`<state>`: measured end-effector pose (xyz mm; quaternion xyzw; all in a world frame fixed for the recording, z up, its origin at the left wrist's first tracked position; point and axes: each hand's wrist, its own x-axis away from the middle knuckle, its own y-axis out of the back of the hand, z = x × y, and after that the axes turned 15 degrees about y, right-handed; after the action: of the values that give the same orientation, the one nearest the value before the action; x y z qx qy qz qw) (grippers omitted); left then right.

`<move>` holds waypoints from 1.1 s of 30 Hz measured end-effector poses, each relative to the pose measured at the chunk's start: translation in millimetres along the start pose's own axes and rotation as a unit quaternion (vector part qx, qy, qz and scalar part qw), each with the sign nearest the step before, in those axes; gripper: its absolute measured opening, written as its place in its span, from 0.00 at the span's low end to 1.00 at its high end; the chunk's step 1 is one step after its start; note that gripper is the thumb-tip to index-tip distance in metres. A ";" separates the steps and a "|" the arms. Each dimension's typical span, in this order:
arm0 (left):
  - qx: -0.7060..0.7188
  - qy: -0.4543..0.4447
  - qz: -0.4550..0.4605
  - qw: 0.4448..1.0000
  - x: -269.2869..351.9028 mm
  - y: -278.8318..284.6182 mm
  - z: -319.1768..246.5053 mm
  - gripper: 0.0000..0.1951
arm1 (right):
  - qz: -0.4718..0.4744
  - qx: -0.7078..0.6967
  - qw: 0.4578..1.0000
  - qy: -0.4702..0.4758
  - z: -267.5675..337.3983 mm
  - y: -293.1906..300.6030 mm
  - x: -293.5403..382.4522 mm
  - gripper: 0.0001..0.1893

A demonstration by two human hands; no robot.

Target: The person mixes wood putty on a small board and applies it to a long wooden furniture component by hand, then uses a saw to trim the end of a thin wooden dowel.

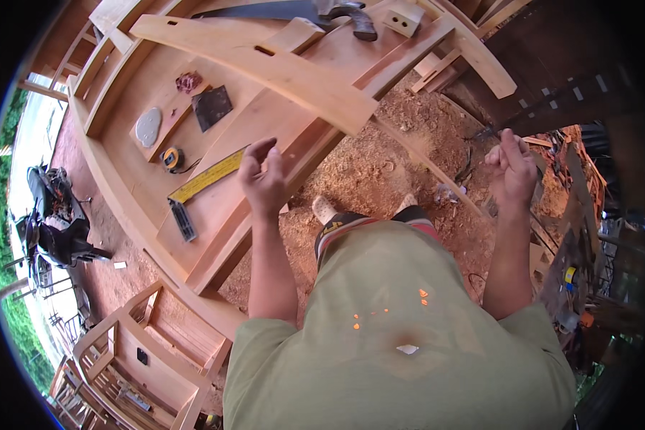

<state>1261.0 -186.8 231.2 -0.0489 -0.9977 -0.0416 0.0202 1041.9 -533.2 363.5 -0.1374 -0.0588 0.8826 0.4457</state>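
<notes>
My left hand (263, 174) is over the bench-like wooden frame, with its thumb and fingers apart and its fingers curled. It covers part of the yellow blade of a try square (207, 177); whether they touch is unclear. My right hand (511, 169) is raised at the right with curled fingers, above the shavings-covered ground; whether it holds something thin cannot be told. A tapered wooden board (258, 67) with slots lies across the wooden frame (123, 199). A tape measure (172, 158), a dark square sheet (212, 107) and a pale oval piece (149, 127) lie left of the board.
A handsaw (269, 11) and a wooden block with two holes (403, 20) lie at the far side. A thin strip (430, 164) slants over wood shavings (365, 161). Wooden furniture (166, 349) stands lower left, a motorcycle (59, 220) beyond it. Scrap wood and clutter lie right.
</notes>
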 end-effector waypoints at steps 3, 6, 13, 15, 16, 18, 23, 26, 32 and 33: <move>0.014 -0.011 -0.046 0.999 10.8 -11.7 4.3 0.06 | -0.039 -0.064 0.996 -0.042 9.4 31.9 -9.5 0.18; 0.038 0.005 -0.079 0.996 44.0 -40.0 2.4 0.06 | -0.012 -0.017 0.998 -0.064 15.4 65.3 -18.4 0.12; 0.131 0.263 -0.021 0.956 128.0 -155.3 28.9 0.19 | 0.051 0.081 0.995 -0.015 -17.0 252.2 -59.9 0.04; 0.166 0.316 -0.030 0.933 142.2 -205.3 20.5 0.22 | 0.053 -0.049 0.997 -0.030 -10.8 284.6 -64.3 0.07; 0.114 0.297 -0.087 0.944 142.4 -223.4 14.3 0.27 | 0.067 -0.058 0.995 -0.037 -8.5 304.0 -64.7 0.07; -0.078 0.216 -0.205 0.951 135.3 -236.7 -12.1 0.31 | 0.057 -0.026 0.996 -0.070 -5.6 335.5 -74.6 0.06; -0.067 0.296 -0.175 0.937 86.8 -228.2 -22.4 0.21 | 0.110 -0.014 0.990 -0.089 -27.0 394.3 -112.1 0.13; 0.087 0.314 -0.172 0.930 87.6 -247.1 -19.3 0.15 | 0.113 -0.004 0.991 -0.070 -50.5 420.3 -148.9 0.11; 0.144 0.313 -0.219 0.913 97.7 -252.8 -29.7 0.13 | 0.068 0.010 0.992 -0.107 -61.4 418.4 -175.1 0.04; 0.155 0.312 -0.219 0.912 103.1 -253.4 -34.0 0.13 | 0.072 -0.004 0.989 -0.132 -57.6 415.7 -181.3 0.03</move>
<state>1134.5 -431.1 249.1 0.1896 -0.9205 0.0966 0.3278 841.0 -927.5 248.9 -0.0254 -0.1110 0.9226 0.3685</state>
